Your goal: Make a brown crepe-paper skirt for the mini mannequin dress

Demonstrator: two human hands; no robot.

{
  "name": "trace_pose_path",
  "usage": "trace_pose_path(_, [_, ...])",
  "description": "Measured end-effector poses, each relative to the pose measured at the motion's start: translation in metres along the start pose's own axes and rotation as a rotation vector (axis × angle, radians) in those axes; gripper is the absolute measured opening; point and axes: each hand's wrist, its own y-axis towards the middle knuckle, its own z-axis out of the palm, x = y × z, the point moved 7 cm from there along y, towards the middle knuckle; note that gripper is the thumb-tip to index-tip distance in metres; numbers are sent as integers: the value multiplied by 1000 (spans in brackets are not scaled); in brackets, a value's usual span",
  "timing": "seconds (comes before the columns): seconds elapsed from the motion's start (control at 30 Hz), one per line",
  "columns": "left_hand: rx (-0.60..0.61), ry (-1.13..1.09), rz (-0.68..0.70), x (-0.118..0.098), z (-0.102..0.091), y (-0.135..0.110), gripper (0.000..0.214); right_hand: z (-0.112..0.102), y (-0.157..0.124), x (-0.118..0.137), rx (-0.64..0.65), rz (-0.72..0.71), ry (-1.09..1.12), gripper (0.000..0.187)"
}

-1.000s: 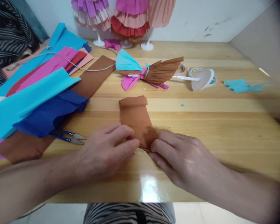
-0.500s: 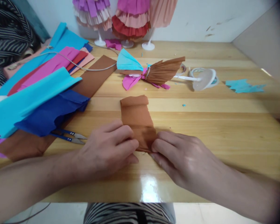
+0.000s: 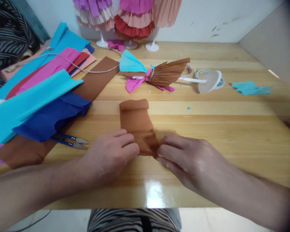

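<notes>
A strip of brown crepe paper lies on the table in front of me, its far end folded over. My left hand is closed on the near left edge of the strip, fingertips curled at the paper. At the near right corner, my right hand pinches the paper between thumb and fingers. Beyond the strip lies a small doll-like figure on a stand, with pleated brown, blue and pink paper tied at its middle by a cord.
Thread snips lie left of my left hand, beside stacked blue, pink, red and brown crepe paper. Several paper-skirted figures on white stands line the wall. Rolls of tape and a torn blue scrap are at the right.
The near right corner of the brown paper is pulled out to the right, and the strip has skewed, its far end shifting slightly left. My left hand has moved slightly left.
</notes>
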Motion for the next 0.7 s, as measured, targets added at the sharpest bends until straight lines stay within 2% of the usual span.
trace_pose_path(0.13, [34, -136, -121, 5, 2, 0, 23, -1, 2, -3, 31, 22, 60, 22])
trace_pose_path(0.3, [49, -205, -222, 9, 2, 1, 18, -5, 5, -3, 166, 106, 92, 4])
trace_pose_path(0.37, [54, -223, -244, 10, 2, 1, 17, -7, 4, -1, 179, 134, 99, 7])
trace_pose_path(0.5, [70, -230, -265, 11, 3, 2, 17, -6, 1, 3, 89, 168, 79, 8])
trace_pose_path(0.63, [70, -226, -271, 11, 3, 3, 16, 0, 1, 5, -20, 132, 58, 4])
trace_pose_path(0.7, [75, -224, -277, 11, 3, 3, 17, 3, 3, 5, -53, 111, 74, 8])
